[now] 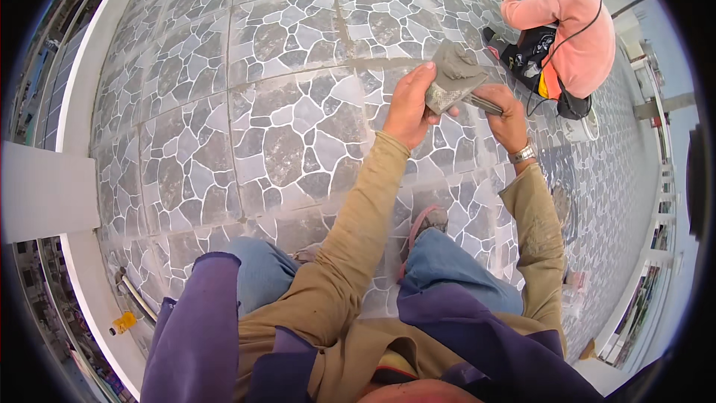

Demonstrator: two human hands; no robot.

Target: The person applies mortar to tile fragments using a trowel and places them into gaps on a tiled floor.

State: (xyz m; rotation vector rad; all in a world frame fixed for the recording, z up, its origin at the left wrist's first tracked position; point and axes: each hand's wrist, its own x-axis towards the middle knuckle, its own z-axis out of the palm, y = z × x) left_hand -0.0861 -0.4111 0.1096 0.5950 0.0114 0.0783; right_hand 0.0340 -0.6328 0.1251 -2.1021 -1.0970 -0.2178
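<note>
Over the stone-patterned tile floor [298,134], both my arms reach forward. My left hand [409,107] is closed round the left side of a grey, mortar-smeared bag or cloth [453,75] with a crumpled, folded top. My right hand [509,121] is closed on a flat grey strip [483,104] that meets the lower right of the lump; it may be a scraper's handle or part of the same bundle, and I cannot tell which. A metal watch [523,154] circles my right wrist. Grey dust and filler lie along the tile joints beneath my hands.
A person [574,30] in a pink top crouches at the far right, beside a white bucket [580,128]. A white parapet [78,97] runs along the left edge. Near its foot are a yellow bottle [122,322] and a long pole [139,298]. My shoe [430,222] is below my hands.
</note>
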